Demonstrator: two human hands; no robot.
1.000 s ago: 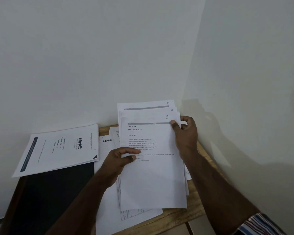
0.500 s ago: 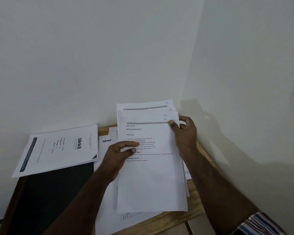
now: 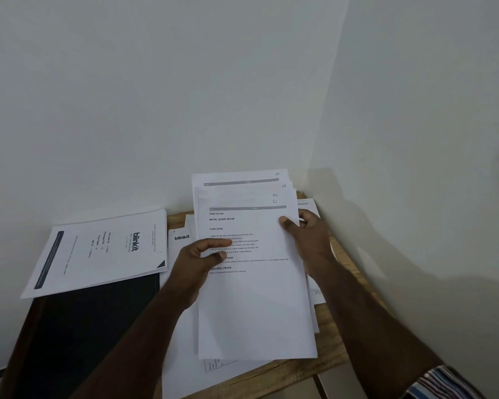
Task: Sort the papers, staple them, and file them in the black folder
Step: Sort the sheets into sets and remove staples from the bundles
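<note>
1. The left hand (image 3: 195,263) grips the left edge of a fanned stack of papers (image 3: 251,283) — thumb curled over the printed top sheet, fingers behind it.
2. The right hand (image 3: 308,240) pinches the stack's right edge, thumb on the front and fingers curled behind.
3. The stack is held above loose sheets (image 3: 182,367) lying on the wooden table (image 3: 332,355), near its far right corner.
4. A stapled "blinkit" bundle (image 3: 98,251) lies at the far left edge — partly overlapping the black folder (image 3: 84,329), which lies flat along the table's left side.
</note>
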